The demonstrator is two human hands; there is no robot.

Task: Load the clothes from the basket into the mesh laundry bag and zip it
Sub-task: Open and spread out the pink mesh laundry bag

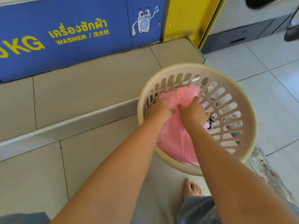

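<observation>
Pink mesh laundry bag (175, 138) lies inside the round slotted basket (239, 101), over the clothes. One patterned garment (210, 122) peeks out at right. Left hand (159, 109) and right hand (193, 113) both pinch the mesh. Step looks like finding the opening; next, spread it. One bag, one basket.

One round slotted basket (242, 101) sits on the floor, with one pink mesh laundry bag (174, 139) inside it. Two bare hands reach in — the left hand (159, 109) and the right hand (193, 113). One patterned garment (210, 122) peeks out — others cannot be counted. One bare foot (192, 188) shows below.
</observation>
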